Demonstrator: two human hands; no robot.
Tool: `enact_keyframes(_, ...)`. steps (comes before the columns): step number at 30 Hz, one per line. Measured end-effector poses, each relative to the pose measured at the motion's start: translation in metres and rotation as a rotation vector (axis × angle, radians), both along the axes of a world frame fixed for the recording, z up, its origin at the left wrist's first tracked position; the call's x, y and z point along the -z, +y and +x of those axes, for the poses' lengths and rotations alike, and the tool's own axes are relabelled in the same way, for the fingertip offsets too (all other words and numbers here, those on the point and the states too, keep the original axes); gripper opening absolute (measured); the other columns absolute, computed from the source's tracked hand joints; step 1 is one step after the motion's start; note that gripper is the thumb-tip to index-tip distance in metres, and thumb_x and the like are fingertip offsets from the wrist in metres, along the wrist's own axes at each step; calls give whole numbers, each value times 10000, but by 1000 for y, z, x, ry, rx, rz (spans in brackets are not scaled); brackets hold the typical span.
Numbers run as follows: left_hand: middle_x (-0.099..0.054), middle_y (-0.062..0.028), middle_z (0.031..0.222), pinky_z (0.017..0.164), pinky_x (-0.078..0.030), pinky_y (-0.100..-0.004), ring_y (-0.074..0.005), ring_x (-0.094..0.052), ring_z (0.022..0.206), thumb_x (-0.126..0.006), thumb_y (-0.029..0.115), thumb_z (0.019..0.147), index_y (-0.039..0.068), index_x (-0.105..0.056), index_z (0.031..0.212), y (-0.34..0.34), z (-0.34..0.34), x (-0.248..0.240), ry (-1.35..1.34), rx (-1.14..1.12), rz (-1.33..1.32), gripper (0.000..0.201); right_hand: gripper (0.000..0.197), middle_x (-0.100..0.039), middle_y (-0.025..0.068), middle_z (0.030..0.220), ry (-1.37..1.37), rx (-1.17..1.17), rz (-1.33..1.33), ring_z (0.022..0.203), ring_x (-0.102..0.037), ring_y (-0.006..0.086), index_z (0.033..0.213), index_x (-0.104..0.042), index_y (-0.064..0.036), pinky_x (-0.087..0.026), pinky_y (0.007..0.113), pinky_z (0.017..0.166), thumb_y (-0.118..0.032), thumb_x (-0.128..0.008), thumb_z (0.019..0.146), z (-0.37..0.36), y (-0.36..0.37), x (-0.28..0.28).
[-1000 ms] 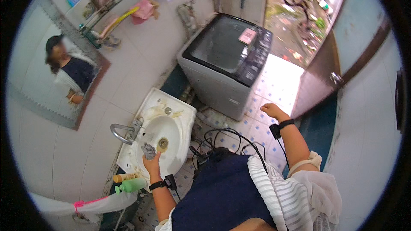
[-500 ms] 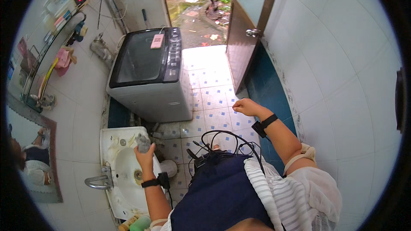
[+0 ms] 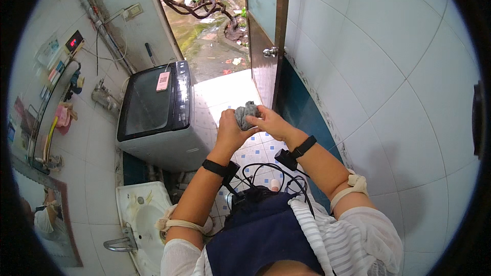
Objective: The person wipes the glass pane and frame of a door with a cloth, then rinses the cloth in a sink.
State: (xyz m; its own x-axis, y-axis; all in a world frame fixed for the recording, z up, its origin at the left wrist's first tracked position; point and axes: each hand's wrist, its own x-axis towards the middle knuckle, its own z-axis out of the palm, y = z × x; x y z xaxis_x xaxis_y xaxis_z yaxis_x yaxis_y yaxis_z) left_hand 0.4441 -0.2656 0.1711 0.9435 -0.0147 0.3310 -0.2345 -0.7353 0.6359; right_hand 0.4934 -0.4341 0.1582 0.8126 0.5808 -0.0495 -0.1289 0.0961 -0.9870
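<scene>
Out in front of my body, over the tiled floor, a crumpled grey cloth (image 3: 247, 115) is held up between both hands. My left hand (image 3: 232, 132) grips its left side, the fingers curled toward it. On the other side, my right hand (image 3: 275, 124) pinches the cloth between thumb and fingers. The two hands nearly meet below it, and part of the cloth is hidden by my fingers. Black straps with small dark devices are on both wrists.
Left of my hands stands a washing machine (image 3: 199, 145) with a pink phone-like item (image 3: 163, 81) on its lid. A white sink (image 3: 125, 194) with a metal faucet (image 3: 118, 244) is at lower left. Ahead, an open door (image 3: 263, 33) leads outside. Black cables (image 3: 250, 168) loop before my body.
My left hand has lifted the cloth from above the sink, moving forward and right. My right hand has come in and taken hold of it too. The view has shifted.
</scene>
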Motion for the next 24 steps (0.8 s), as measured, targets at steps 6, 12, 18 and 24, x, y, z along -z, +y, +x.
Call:
enact_keyframes(6, -538, -153, 1145, 809, -522, -336, -228, -584, 974, -790, 251, 791, 6, -499, 1230, -30, 70, 25, 142, 165, -188, 581, 342, -628, 92, 1031, 38, 163, 175, 909, -633, 158, 1172, -543, 34, -549, 295, 807, -196, -630, 934, 63, -59, 17)
enact_keyframes(12, -594, -44, 1131, 879, -498, -368, -168, -579, 1015, -601, 222, 951, 69, -538, 1244, -63, 115, 10, 479, 163, -1055, 336, 290, -628, 46, 1054, -38, 167, 157, 916, -607, 116, 1218, -548, -4, -529, 272, 818, -143, -566, 963, 104, -108, 13)
enact_keyframes(18, -592, -63, 1106, 894, -495, -392, -183, -580, 1011, -574, 131, 950, 76, -524, 1208, -84, 153, 26, 465, 36, -1140, 268, 288, -624, 52, 1076, 0, 243, 113, 912, -606, 118, 1216, -551, -5, -519, 277, 826, -109, -572, 949, 121, -141, 35)
enact_keyframes(24, -578, -92, 937, 705, -518, -303, -180, -603, 838, -706, 60, 839, 35, -461, 1156, -90, 186, 41, 537, -111, -1046, 402, 258, -643, 30, 973, -117, 428, 29, 867, -577, 99, 1106, -606, 12, -470, 255, 796, -172, -631, 928, 131, -173, 51)
